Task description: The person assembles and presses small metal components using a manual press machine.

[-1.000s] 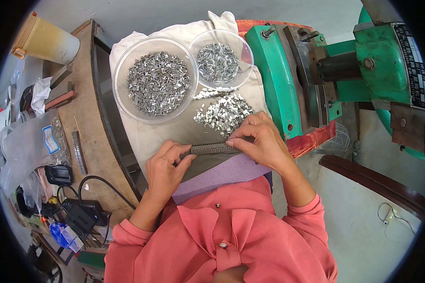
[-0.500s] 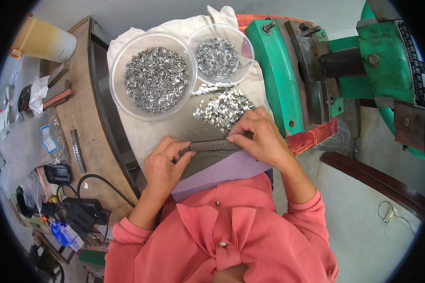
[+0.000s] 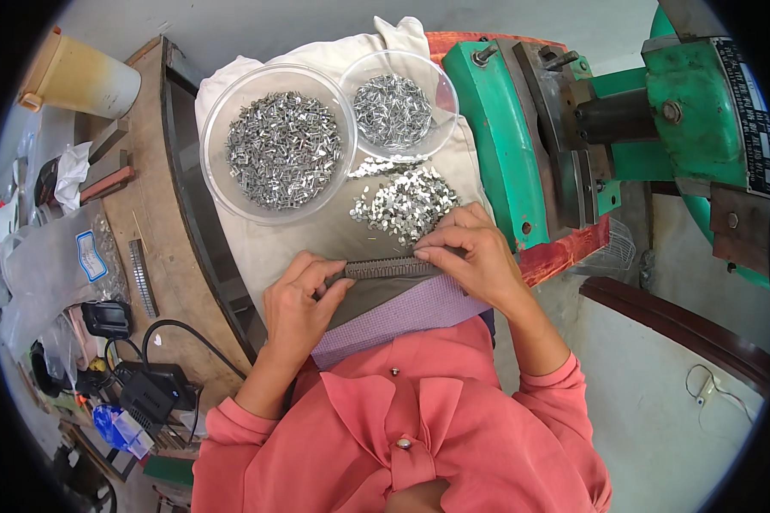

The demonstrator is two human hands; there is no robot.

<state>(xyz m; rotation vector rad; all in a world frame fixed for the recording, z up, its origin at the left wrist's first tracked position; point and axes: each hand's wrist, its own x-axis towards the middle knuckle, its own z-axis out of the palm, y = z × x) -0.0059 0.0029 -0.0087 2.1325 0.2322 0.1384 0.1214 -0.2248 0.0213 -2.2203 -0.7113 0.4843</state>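
1. The slotted metal bar (image 3: 387, 268) is held crosswise above the lap, just below the pile of small silver discs (image 3: 411, 201) on the cloth (image 3: 261, 244).
2. Its left end is gripped between the thumb and fingertips of the left hand (image 3: 299, 295).
3. Its right end is pinched by the right hand (image 3: 470, 254); whether a tiny piece is also held cannot be told.
4. The bar is best kept level, slots uncovered, with only light fingertip pressure applied.
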